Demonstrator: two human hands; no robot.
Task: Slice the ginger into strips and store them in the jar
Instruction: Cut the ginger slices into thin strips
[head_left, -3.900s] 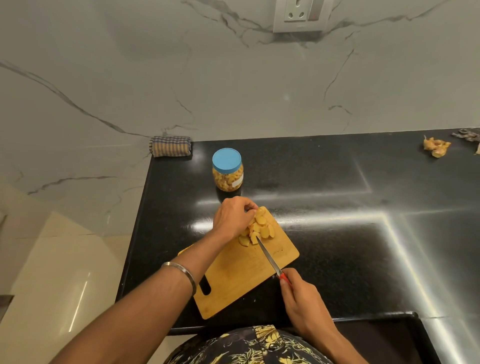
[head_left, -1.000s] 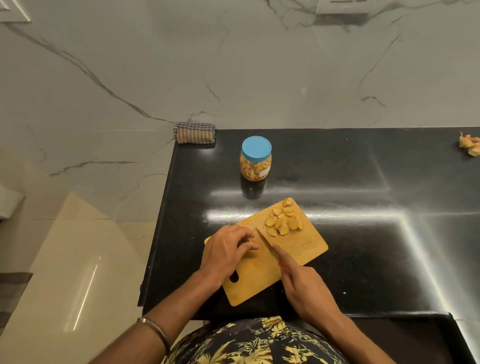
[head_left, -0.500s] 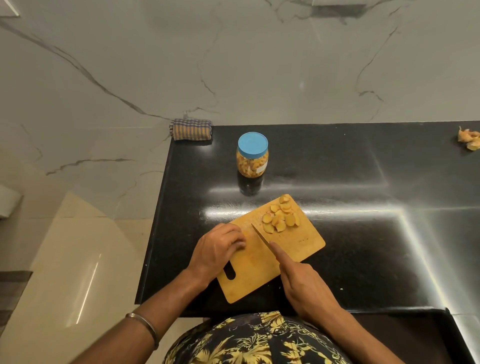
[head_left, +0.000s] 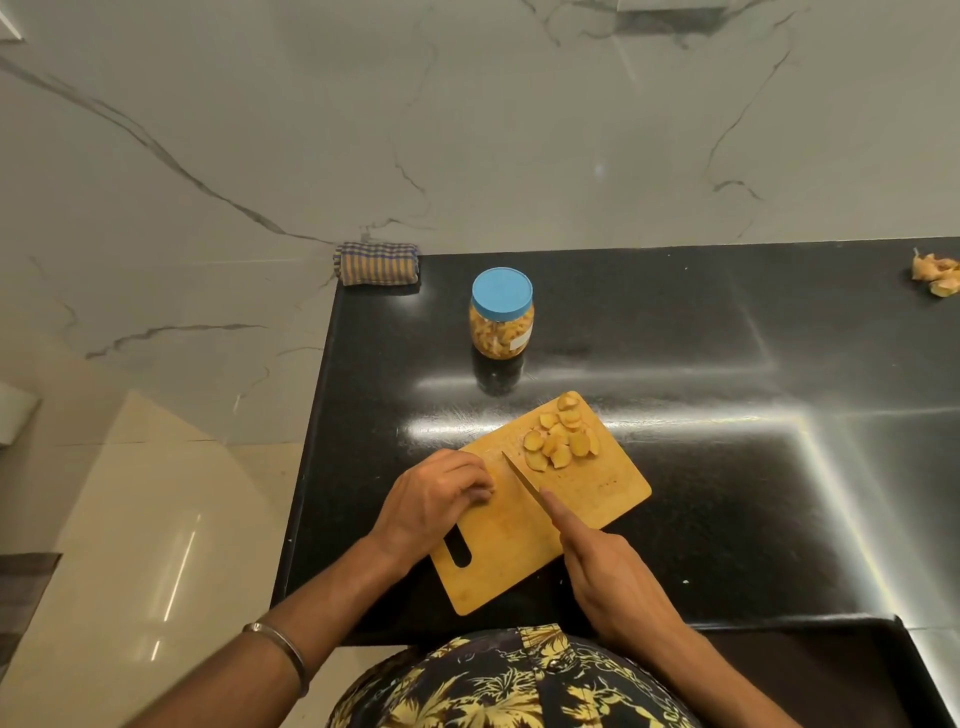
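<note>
The right hand (head_left: 613, 577) grips the knife (head_left: 519, 472), one finger along its back. The left hand (head_left: 431, 501) sits curled on the cutting board (head_left: 613, 491); whether it holds anything I cannot tell. Ginger slices (head_left: 561, 441) lie just past the blade tip. The jar (head_left: 502, 314), lid on, stands beyond them.

Knife (head_left: 521, 477) beside ginger slices (head_left: 560, 441) on board (head_left: 597, 493)

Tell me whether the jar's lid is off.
No, the round blue lid sits closed on the clear plastic jar of yellow pieces.
</note>
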